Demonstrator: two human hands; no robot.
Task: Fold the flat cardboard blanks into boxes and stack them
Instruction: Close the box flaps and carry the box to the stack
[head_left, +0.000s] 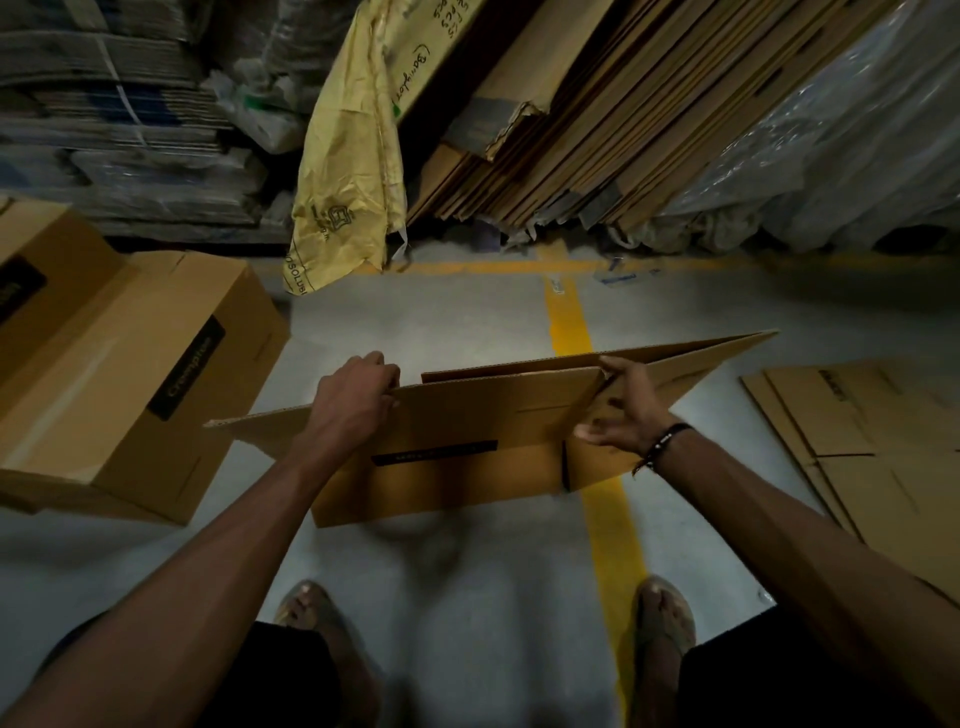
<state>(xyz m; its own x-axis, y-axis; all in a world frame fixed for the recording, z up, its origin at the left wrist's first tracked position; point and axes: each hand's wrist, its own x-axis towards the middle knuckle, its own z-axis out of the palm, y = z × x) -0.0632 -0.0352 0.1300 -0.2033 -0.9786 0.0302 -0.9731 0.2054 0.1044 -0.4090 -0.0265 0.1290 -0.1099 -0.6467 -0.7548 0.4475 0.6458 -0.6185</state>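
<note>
Above grey concrete, both hands (358, 395) (626, 410) grip a corrugated, half-opened cardboard blank (467, 447)

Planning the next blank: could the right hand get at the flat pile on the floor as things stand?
Probably not yet. The right hand is holding the half-opened box. The flat pile lies uncovered on the floor to its right, so once it lets go, the way looks free.

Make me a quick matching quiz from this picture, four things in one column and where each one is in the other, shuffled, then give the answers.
Things
1. cardboard blank
2. folded boxes
3. flat blanks
4. yellow sack

Places
A. lying on the floor at the right
B. hanging over the leaning sheets at the back
C. held between the left hand and right hand
D. standing at the left

Pairs: 1-C, 2-D, 3-A, 4-B
</note>
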